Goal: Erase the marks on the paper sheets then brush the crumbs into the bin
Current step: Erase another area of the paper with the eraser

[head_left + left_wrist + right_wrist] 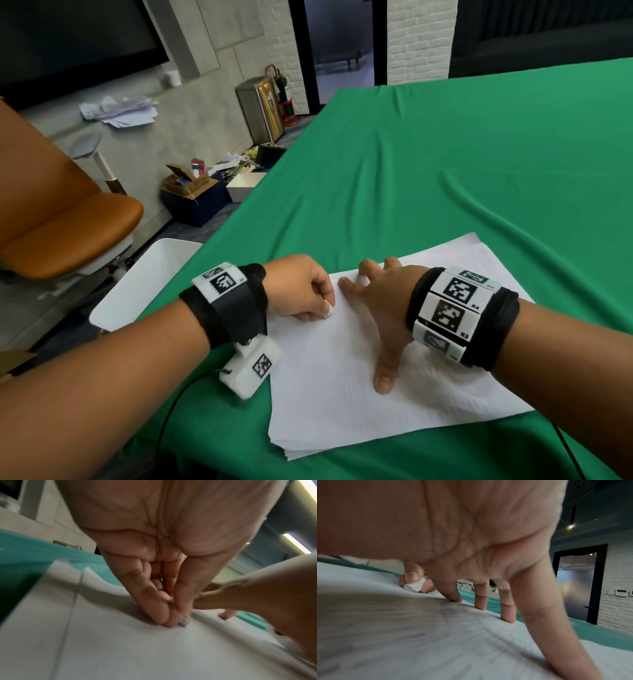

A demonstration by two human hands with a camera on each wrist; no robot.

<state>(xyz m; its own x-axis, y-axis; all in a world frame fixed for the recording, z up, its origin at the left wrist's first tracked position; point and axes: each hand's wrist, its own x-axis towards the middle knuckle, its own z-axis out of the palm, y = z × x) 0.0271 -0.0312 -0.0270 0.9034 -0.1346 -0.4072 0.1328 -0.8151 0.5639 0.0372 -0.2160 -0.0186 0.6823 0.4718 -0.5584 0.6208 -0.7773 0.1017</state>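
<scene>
A stack of white paper sheets [394, 407] lies on the green tablecloth near the front edge. My left hand [301, 291] pinches a small white eraser [329, 307] and presses its grey-smudged tip [183, 621] onto the top sheet's left part. My right hand [380, 301] lies spread on the paper [436, 642], fingertips [508, 619] pressing it down just right of the eraser [415, 586]. Faint pencil marks show on the sheet under the right palm. A white rectangular bin [137, 291] stands beside the table's left edge, below my left wrist.
The green cloth [445, 164] covers the table, bare beyond the paper. An orange chair [61, 219] stands at the left. Boxes and clutter [205, 192] and a steel trash can [262, 109] sit on the floor by the far wall.
</scene>
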